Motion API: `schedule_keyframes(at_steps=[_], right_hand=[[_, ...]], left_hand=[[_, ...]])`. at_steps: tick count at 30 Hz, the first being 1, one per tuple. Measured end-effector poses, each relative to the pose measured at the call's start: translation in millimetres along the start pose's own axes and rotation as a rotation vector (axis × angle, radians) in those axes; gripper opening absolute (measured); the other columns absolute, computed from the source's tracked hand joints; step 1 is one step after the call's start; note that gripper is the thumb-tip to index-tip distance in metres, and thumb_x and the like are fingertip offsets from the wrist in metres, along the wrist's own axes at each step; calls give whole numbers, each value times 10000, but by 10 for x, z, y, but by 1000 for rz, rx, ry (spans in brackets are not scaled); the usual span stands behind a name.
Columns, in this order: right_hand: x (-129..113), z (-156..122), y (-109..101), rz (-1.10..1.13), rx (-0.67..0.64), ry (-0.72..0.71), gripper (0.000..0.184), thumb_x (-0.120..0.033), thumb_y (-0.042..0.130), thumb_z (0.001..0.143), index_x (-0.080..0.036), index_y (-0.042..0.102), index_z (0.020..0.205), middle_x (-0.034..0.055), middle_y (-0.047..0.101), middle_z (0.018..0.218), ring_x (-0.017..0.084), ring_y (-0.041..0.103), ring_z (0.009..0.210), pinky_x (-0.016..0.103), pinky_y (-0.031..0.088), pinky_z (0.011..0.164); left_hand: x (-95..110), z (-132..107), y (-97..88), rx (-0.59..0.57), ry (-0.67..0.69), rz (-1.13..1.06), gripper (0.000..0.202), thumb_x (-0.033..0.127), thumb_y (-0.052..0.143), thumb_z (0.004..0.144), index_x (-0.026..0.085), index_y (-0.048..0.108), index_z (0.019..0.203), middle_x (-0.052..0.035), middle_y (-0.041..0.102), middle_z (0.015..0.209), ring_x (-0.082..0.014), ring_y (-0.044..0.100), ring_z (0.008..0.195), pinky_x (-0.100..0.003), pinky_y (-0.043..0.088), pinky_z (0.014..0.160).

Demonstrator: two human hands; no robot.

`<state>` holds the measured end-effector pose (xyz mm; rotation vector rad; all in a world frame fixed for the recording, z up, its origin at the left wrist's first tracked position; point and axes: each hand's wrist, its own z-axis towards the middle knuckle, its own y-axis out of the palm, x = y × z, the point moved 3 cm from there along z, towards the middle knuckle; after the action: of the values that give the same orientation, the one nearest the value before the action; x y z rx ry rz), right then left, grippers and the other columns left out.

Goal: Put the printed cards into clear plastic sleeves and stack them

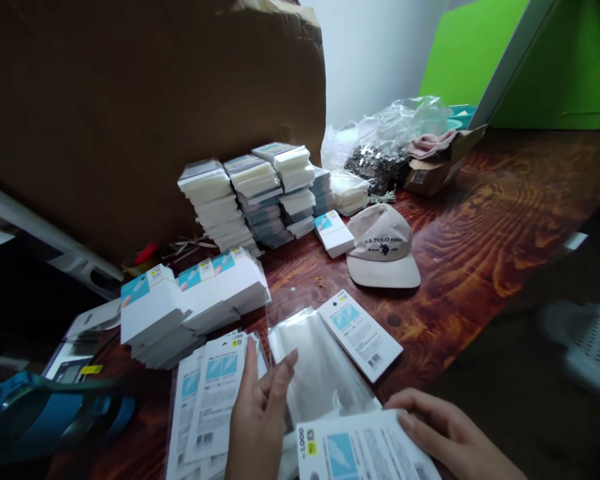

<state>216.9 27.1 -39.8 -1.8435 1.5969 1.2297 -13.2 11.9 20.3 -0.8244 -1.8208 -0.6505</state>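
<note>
My right hand (450, 430) pinches the near edge of a white printed card (365, 450), with its thumb on top. Beside the loose pile of similar cards (215, 393) is my left hand (263, 400), its fingers apart and partly curled. I see nothing in its grasp; whether a fingertip touches the cards is unclear. Between the hands lies a stack of clear plastic sleeves (315, 360), partly covered by the held card. A single printed card (360, 333) with a barcode rests at the sleeves' right edge.
Banded card stacks (195, 300) stand at the left, with taller packed stacks (250, 193) behind. A small card bundle (334, 233) touches a beige cap (383, 243). An open carton (437, 167) and plastic bags (405, 127) sit farther back. A blue object (55, 413) blurs at lower left.
</note>
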Motion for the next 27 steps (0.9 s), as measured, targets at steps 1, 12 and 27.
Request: schedule_keyframes(at_steps=[1,12,27], right_hand=[[-8,-3,6,-23,-1,-10,341,-519,685,788,-199,715,900,21,669,801,178,599,729,261,480,638],[-11,-4,126,32,187,-165,352,-540,622,830,-215,645,963,37,707,811,197,626,734,258,499,614],[131,-47,448,148,378,-304,428,-525,706,770,-192,616,1025,-34,604,567,107,494,448,211,420,442]], left_hand=[[-13,-3,6,-13,-52,-88,794,369,700,790,210,324,1470,-93,760,1046,-235,688,1032,-389,466,998],[-200,-159,46,30,-174,-369,363,294,721,778,174,607,1101,-122,735,1105,-219,710,954,-247,568,735],[-325,-287,57,-98,-221,-480,442,297,826,659,147,639,1031,-117,767,930,-292,713,940,-381,572,836]])
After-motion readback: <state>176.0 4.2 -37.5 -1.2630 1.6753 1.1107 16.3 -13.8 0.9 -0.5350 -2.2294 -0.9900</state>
